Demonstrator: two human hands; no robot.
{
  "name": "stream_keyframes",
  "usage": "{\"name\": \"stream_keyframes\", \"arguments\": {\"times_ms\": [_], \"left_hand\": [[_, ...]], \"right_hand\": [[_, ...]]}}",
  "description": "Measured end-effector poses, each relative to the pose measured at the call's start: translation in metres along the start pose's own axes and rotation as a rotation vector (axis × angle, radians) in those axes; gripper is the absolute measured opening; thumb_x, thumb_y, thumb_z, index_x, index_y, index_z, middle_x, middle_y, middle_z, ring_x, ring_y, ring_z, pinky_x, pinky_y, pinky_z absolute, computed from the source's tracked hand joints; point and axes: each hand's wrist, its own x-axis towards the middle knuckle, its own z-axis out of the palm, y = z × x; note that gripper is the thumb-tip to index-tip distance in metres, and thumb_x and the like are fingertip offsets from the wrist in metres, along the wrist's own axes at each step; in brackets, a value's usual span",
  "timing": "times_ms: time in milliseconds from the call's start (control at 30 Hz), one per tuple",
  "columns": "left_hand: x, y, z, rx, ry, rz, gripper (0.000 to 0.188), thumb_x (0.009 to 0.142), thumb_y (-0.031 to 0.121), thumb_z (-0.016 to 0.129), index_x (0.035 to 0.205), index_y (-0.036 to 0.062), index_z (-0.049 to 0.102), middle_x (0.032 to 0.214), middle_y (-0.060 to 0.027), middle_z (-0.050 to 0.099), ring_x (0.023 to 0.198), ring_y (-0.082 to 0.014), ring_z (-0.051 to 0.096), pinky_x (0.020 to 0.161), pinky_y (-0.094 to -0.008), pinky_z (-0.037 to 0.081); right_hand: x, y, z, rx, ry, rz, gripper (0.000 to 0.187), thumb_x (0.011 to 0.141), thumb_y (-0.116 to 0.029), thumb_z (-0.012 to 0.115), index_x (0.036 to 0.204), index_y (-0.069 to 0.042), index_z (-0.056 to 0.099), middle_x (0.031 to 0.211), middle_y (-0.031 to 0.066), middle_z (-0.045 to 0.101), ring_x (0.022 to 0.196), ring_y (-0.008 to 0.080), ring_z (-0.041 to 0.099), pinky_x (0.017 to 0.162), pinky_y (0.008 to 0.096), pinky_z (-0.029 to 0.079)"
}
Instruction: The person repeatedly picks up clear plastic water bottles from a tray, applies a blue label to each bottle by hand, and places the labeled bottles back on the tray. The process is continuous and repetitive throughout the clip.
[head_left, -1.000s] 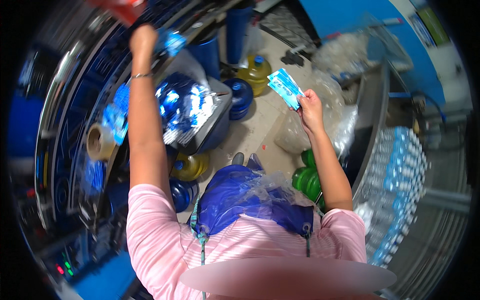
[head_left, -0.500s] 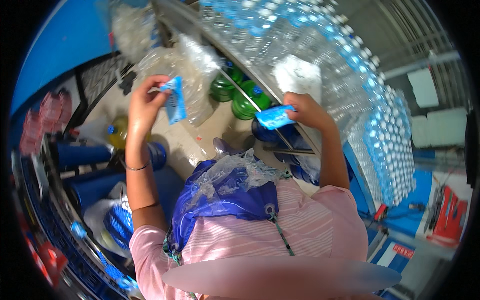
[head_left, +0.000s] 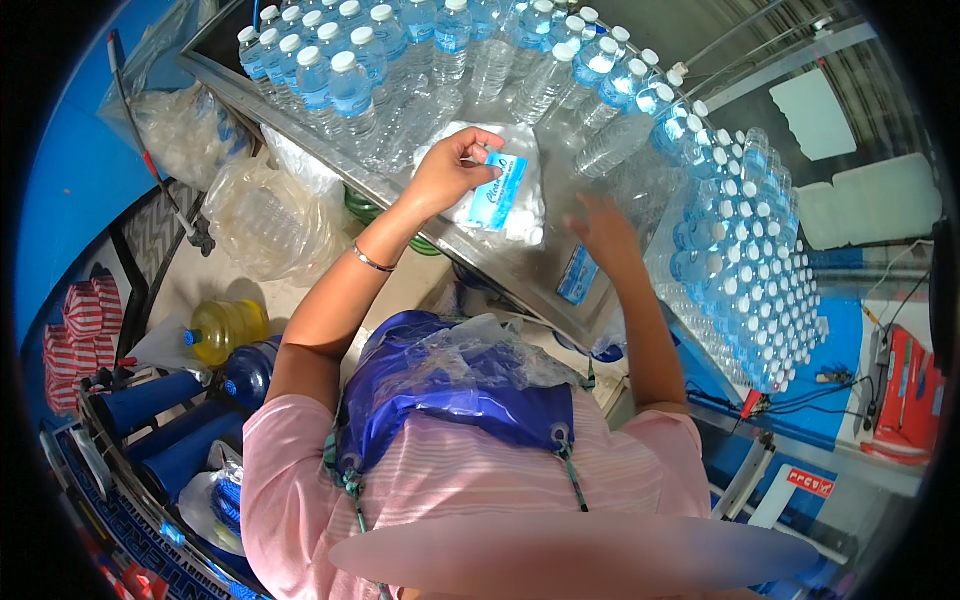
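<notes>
My left hand (head_left: 455, 172) pinches a blue and white bottle label (head_left: 498, 195) between thumb and fingers, above a white slab or pad (head_left: 525, 228) on the metal table. My right hand (head_left: 608, 238), a bit smeared by motion, has its fingers stretched toward the clear bottles and holds nothing that I can see. Beside it, near the table's front edge, lies a second blue label (head_left: 578, 275). Unlabelled clear bottles (head_left: 615, 145) lie on their sides just beyond that hand. Labelled bottles with white caps (head_left: 345, 90) stand upright at the back left.
The metal table (head_left: 490, 262) has a raised rim. Many capped bottles (head_left: 750, 270) stand in rows on the right. Clear plastic bags (head_left: 265, 225), a yellow jug (head_left: 228, 332) and a blue jug (head_left: 252, 372) are on the left floor. A blue apron (head_left: 450, 390) hangs before me.
Both hands were apart, each holding a blue label. My left hand has moved right over the table with its label; the right hand's label now lies on the table. The view has shifted too.
</notes>
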Motion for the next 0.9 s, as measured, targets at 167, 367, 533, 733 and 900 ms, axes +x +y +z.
{"name": "stream_keyframes", "arguments": {"times_ms": [167, 367, 533, 733, 900], "left_hand": [[0.035, -0.005, 0.018, 0.056, 0.148, 0.072, 0.038, 0.077, 0.003, 0.077, 0.112, 0.0029, 0.062, 0.084, 0.0001, 0.061, 0.070, -0.0063, 0.060, 0.061, -0.0223, 0.048], [0.070, 0.007, -0.001, 0.207, 0.192, 0.062, 0.030, 0.078, 0.007, 0.077, 0.106, 0.0034, 0.066, 0.080, 0.0012, 0.061, 0.062, -0.0058, 0.057, 0.056, -0.0223, 0.045], [0.114, 0.010, -0.009, 0.409, 0.242, 0.175, 0.027, 0.078, 0.004, 0.065, 0.106, 0.0045, 0.069, 0.087, -0.0008, 0.063, 0.072, -0.0107, 0.059, 0.067, -0.0272, 0.049], [0.201, 0.024, 0.008, 0.597, 0.306, 0.351, 0.030, 0.080, 0.014, 0.066, 0.108, 0.0065, 0.071, 0.106, -0.0112, 0.069, 0.094, -0.0236, 0.066, 0.084, -0.0340, 0.050], [0.212, 0.016, 0.012, 0.461, 0.059, 0.249, 0.051, 0.075, 0.033, 0.074, 0.119, 0.0081, 0.066, 0.119, -0.0160, 0.066, 0.106, -0.0318, 0.064, 0.091, -0.0377, 0.049]], "right_hand": [[0.080, -0.050, 0.000, 1.244, -0.133, 0.230, 0.024, 0.089, -0.018, 0.069, 0.104, -0.001, 0.060, 0.091, 0.0054, 0.067, 0.077, 0.0123, 0.061, 0.069, 0.0266, 0.049], [0.146, -0.031, -0.007, 1.396, -0.314, 0.290, 0.014, 0.088, -0.010, 0.070, 0.095, -0.002, 0.062, 0.082, 0.0003, 0.066, 0.071, 0.0055, 0.058, 0.059, 0.0207, 0.044], [0.187, -0.016, -0.006, 0.961, -0.030, 0.134, 0.019, 0.084, -0.016, 0.075, 0.096, -0.007, 0.063, 0.082, -0.0008, 0.066, 0.066, 0.0046, 0.055, 0.054, 0.0212, 0.043], [0.228, 0.008, 0.026, 1.061, 0.319, 0.434, 0.022, 0.086, -0.013, 0.070, 0.103, -0.003, 0.061, 0.073, 0.0038, 0.062, 0.054, 0.0091, 0.056, 0.046, 0.0239, 0.044], [0.225, 0.012, 0.056, 1.174, 0.304, 0.624, 0.025, 0.092, -0.013, 0.061, 0.114, -0.002, 0.056, 0.075, 0.0089, 0.062, 0.051, 0.0140, 0.061, 0.039, 0.0272, 0.044]]}}
